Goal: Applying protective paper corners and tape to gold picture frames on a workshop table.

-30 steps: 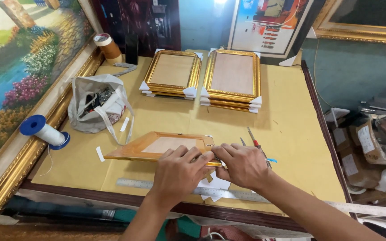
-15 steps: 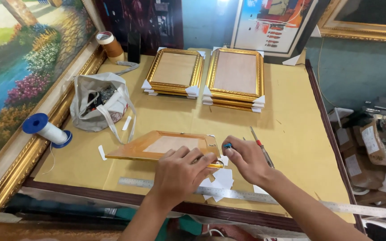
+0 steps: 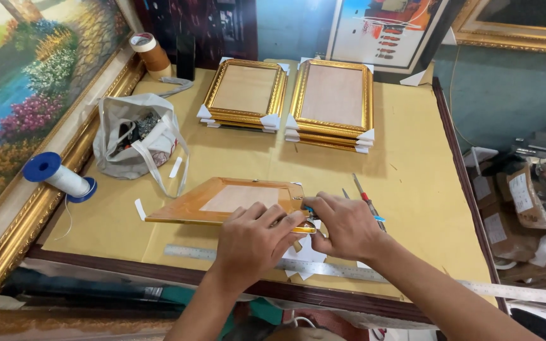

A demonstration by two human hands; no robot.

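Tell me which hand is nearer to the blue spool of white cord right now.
Left. The left hand presses on the wooden frame, with the blue spool well off to its left by the big painting. The right hand sits at the frame's right corner, farther away.

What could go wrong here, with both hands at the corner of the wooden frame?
The left hand presses the wooden frame beside the right hand, which seems to hold a small blue tool; a slip might nick fingers. The frame could also slide on the smooth paper-covered table, and the steel ruler near the edge might be knocked off.
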